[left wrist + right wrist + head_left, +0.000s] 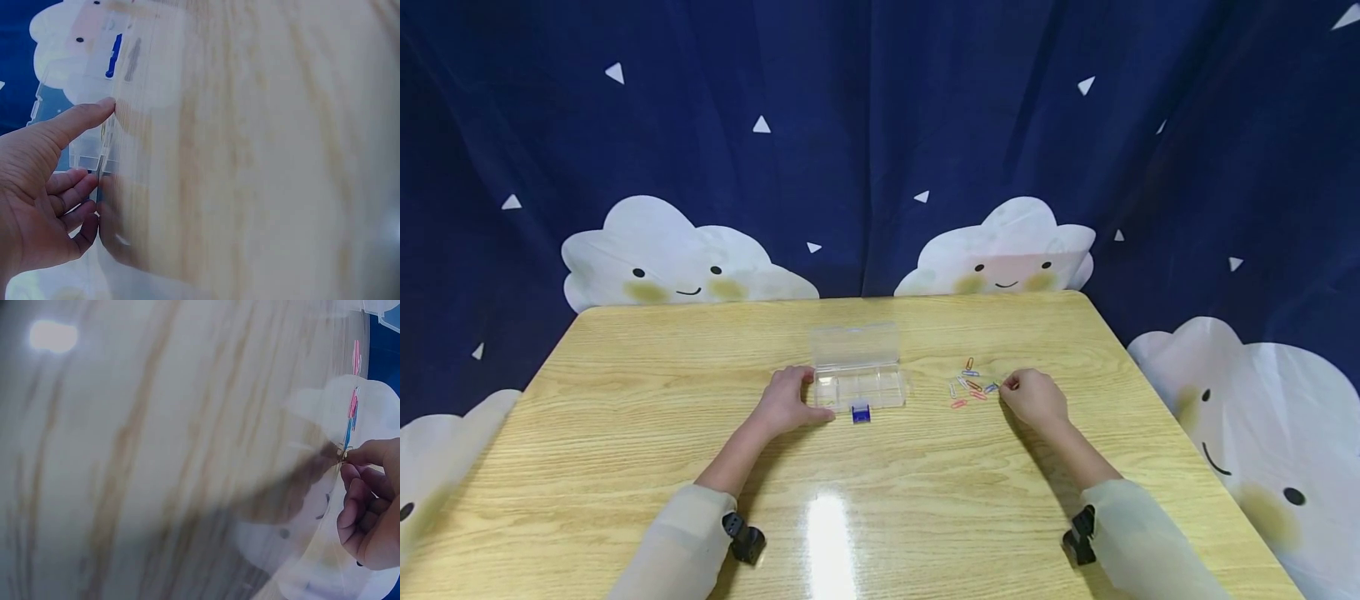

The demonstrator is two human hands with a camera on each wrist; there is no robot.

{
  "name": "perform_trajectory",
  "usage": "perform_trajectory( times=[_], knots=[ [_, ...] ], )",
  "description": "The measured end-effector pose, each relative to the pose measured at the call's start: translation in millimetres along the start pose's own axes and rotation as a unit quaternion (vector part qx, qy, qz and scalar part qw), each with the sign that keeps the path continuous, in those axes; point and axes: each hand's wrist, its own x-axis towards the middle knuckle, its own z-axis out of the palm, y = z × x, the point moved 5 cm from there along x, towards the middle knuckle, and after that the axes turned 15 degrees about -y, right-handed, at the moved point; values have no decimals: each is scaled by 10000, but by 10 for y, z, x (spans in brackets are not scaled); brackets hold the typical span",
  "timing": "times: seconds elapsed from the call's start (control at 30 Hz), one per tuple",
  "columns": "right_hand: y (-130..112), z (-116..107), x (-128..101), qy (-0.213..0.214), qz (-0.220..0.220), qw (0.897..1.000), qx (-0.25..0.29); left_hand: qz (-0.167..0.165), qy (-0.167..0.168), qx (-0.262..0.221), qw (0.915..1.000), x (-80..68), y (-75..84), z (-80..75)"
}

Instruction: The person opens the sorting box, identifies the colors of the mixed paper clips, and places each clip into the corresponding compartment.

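Note:
A clear plastic compartment box [859, 385] with its lid up and a blue latch [861, 412] sits mid-table. My left hand [788, 400] rests against the box's left end, thumb along its front edge; the left wrist view shows the thumb [81, 119] touching the box wall [87, 153], fingers loosely curled. Right of the box lies a scatter of coloured paper clips [970, 385]. My right hand [1033, 396] is at the scatter's right edge, fingertips pinching a small clip [342, 452]; more paper clips [351, 419] lie beyond it.
A pale wooden table [625, 433] carries everything, with a bright glare patch [829, 533] near the front. A dark blue curtain with white clouds [880, 150] hangs behind and to both sides. Black wrist mounts [743, 537] sit on both sleeves.

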Motion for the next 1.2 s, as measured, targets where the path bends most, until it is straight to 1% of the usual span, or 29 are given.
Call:
perform_trajectory(
  times=[0.3, 0.5, 0.93, 1.2],
  knots=[
    [2, -40, -7, 76, -76, 9999, 14, 19, 11, 11, 10000, -6, -1, -4],
    [-28, -76, -13, 32, -168, 9998, 99, 5, 23, -13, 10000, -7, -4, 2],
    [-113, -118, 0, -36, -383, 9982, 463, 13, 32, -1, 10000, -11, -6, -14],
    [-210, -126, -16, 0, -490, 9981, 365, 63, 20, -6, 10000, -6, -12, -4]
  ],
)
